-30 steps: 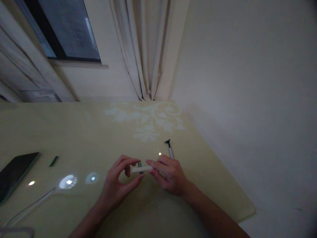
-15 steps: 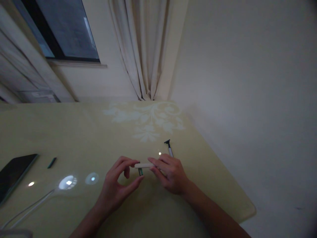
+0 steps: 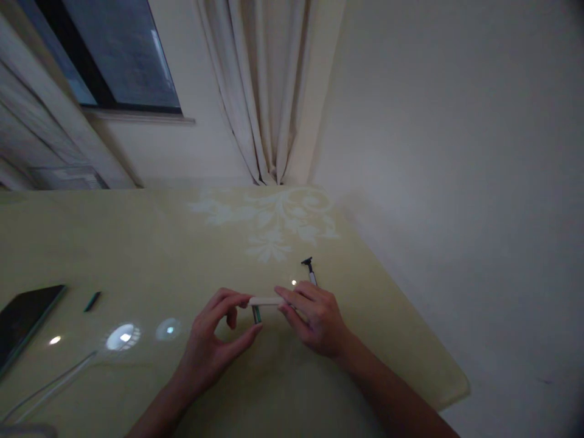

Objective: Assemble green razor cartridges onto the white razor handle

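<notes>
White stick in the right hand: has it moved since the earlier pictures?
Yes: the white stick has shifted slightly forward, closer to the white floral pattern on the tabletop.

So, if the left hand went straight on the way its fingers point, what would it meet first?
Probably the white stick, whose tip is at or near the left hand; beyond that, the right hand holding it. Depth is hard to judge.

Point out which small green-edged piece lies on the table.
The loose piece beside the black device; the other piece is held in the left hand.
</notes>
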{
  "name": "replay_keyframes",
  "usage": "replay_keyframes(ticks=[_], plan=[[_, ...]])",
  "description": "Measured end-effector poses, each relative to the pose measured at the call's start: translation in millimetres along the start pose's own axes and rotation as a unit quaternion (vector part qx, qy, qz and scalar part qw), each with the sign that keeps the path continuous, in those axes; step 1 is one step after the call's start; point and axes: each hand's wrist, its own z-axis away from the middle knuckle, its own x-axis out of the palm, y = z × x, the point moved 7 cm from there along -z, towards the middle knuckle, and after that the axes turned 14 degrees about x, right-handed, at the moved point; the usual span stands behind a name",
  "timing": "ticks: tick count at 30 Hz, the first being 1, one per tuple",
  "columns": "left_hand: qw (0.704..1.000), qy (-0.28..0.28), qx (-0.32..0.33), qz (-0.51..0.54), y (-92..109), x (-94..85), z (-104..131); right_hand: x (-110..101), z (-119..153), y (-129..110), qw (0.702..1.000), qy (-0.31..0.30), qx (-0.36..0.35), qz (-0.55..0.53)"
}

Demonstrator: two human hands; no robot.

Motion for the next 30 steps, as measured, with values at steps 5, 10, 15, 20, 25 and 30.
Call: replay_keyframes(ticks=[5, 10, 15, 20, 25, 30], plan=[[1.0, -0.006, -0.002, -0.003, 0.9, 0.4, -0.6, 0.3, 0.3, -4.3, 1.0, -0.009, -0.018, 0.001], [1.0, -0.004, -0.002, -0.001, -1.8, 0.6, 1.3, -2.9, -1.9, -0.6, 1.0, 0.007, 0.002, 0.012], [1.0, -0.007, -0.003, -0.002, -0.8, 1.1, 0.9, -1.0, -0.9, -3.4, 1.0, -0.01, -0.023, 0.004], [1.0, -0.004, 0.0, 0.001, 0.6, 0.4, 0.6, -1.2, -1.2, 0.6, 1.0, -0.003, 0.007, 0.01], [1.0, -0.006, -0.003, 0.002, -0.2, 1.0, 0.8, 1.8, 1.8, -7.0, 0.999, -0.016, -0.035, 0.01], [1.0, 0.001, -0.006, -0.003, 0.6, -1.2, 0.2, -4.4, -1.1, 0.2, 1.0, 0.004, 0.0, 0.017]])
